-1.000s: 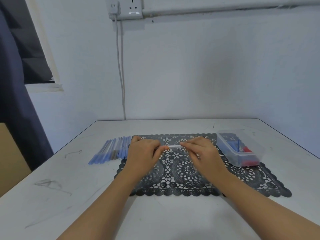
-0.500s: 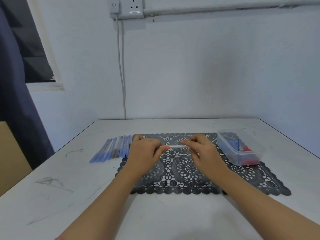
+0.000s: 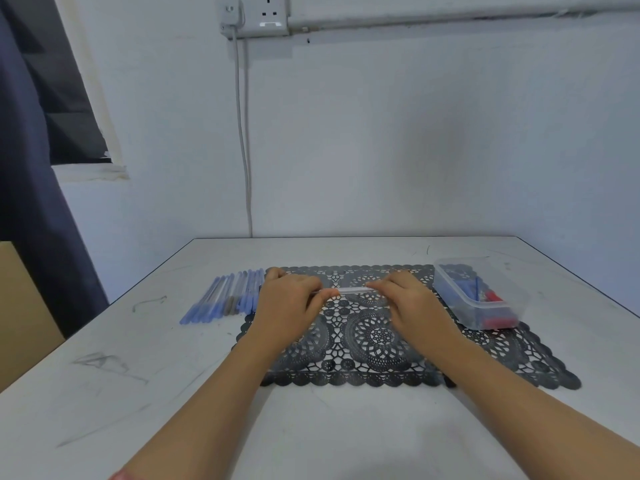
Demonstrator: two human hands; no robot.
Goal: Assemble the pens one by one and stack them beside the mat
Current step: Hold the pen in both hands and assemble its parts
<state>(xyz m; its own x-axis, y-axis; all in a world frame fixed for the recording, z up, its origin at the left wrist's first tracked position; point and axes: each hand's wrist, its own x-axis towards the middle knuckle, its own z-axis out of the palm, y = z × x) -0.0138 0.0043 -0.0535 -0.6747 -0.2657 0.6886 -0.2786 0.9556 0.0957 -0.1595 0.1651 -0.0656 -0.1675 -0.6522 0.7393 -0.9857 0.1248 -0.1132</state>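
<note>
Your left hand and right hand each pinching one end of a clear pen with curled fingers, held level over the mat toward its 12 o'clock edge, blue pens in a row at its 9 o'clock, just beside it on the table — tub of parts at 2 o'clock.

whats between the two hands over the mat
In the head view, a clear plastic pen barrel bridges the gap above the black lace-pattern mat, left hand and right hand each pinching one end.
</note>
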